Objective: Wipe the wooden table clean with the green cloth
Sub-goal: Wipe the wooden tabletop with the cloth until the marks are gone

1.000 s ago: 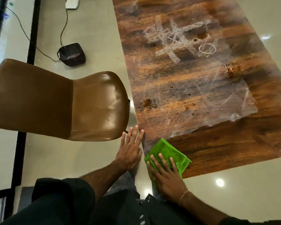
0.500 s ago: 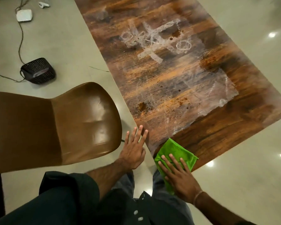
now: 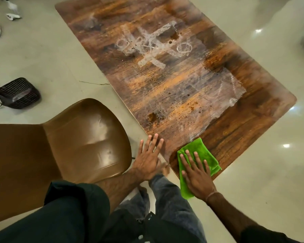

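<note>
Green cloth (image 3: pixel 206 151) at wooden table (image 3: pixel 235 135) near corner, long axis pts fwd.

White tic-tac-toe grid (image 3: pixel 153 48), O and X marks, on wooden table (image 3: pixel 235 137).

I am watching through a single wide-angle camera worn on the person's head. It is looking forward and steeply down from above the wooden table (image 3: pixel 182 88), which is running diagonally from the lower middle up to the top of the frame. Its near corner is sitting closest to the lens. The left hand (image 3: pixel 147 162) and right hand (image 3: pixel 197 178) are showing close in, low in the frame, with the person's dark sleeves and legs filling the bottom edge. The brown chair (image 3: pixel 81 146) is taking up the left side, and the pale floor (image 3: pixel 42 55) is wrapping around both sides.
</note>
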